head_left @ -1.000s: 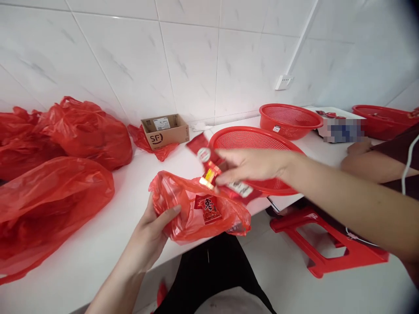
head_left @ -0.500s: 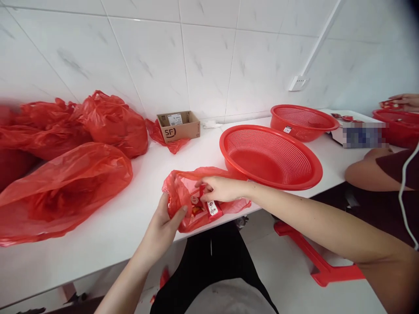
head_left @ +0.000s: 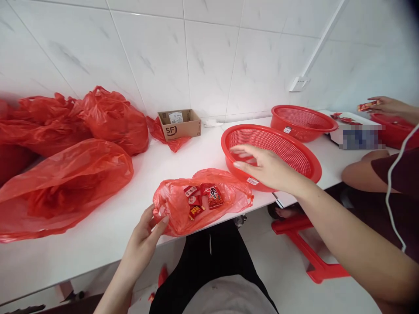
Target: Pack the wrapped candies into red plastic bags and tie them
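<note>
A thin red plastic bag [head_left: 173, 200] lies spread on the table in front of me, its mouth facing up. Inside it are several small wrapped snacks, among them a red packet [head_left: 214, 196] with a large printed character and a yellow-and-red packet [head_left: 196, 212]. My left hand [head_left: 147, 231] pinches the bag's left edge between thumb and fingers. Over the near rim of a red plastic basket [head_left: 304, 161] hovers my right hand [head_left: 263, 165], palm down, fingers stretched out, nothing visible in it. That hand hides part of the basket's inside.
Knotted red bags [head_left: 114, 122] and a puffed-out open red bag [head_left: 81, 192] fill the table's left side. A small cardboard box [head_left: 183, 128] stands near the wall. At right are another red basket [head_left: 304, 124], a scale-like white device [head_left: 369, 120] and a co-worker's hand [head_left: 389, 107] holding a packet.
My right hand has left the bag, let go of the red-and-white packet and moved right over the basket. My left hand and the bag edge have shifted slightly left.
</note>
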`<state>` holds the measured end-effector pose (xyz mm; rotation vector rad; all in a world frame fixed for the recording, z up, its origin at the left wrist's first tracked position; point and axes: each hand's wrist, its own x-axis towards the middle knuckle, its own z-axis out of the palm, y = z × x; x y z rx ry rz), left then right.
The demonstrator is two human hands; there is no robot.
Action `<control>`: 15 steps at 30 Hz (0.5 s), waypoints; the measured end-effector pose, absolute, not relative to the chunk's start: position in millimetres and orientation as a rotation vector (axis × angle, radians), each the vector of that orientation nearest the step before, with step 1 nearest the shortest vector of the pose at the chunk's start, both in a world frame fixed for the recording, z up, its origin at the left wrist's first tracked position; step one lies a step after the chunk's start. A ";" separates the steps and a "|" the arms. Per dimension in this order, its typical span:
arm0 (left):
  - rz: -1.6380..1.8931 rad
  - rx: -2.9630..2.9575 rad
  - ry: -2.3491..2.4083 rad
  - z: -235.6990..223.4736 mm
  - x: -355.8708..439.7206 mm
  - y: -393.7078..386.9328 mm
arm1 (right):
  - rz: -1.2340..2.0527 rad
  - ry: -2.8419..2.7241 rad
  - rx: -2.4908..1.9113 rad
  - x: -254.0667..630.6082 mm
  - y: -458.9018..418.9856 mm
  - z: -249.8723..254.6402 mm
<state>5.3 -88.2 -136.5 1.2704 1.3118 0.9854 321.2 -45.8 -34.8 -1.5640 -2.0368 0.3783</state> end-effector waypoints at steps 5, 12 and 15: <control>0.925 1.130 1.435 -136.5 4.2 -99.1 | -0.033 -2.211 -1.990 323.1 -96.3 -95.1; 0.843 1.178 1.458 -147.0 -4.7 -96.3 | -0.096 -2.323 -1.791 291.9 -124.7 -126.5; 0.857 1.190 1.409 -150.4 -6.8 -95.6 | -0.014 -2.340 -1.803 294.4 -114.1 -108.3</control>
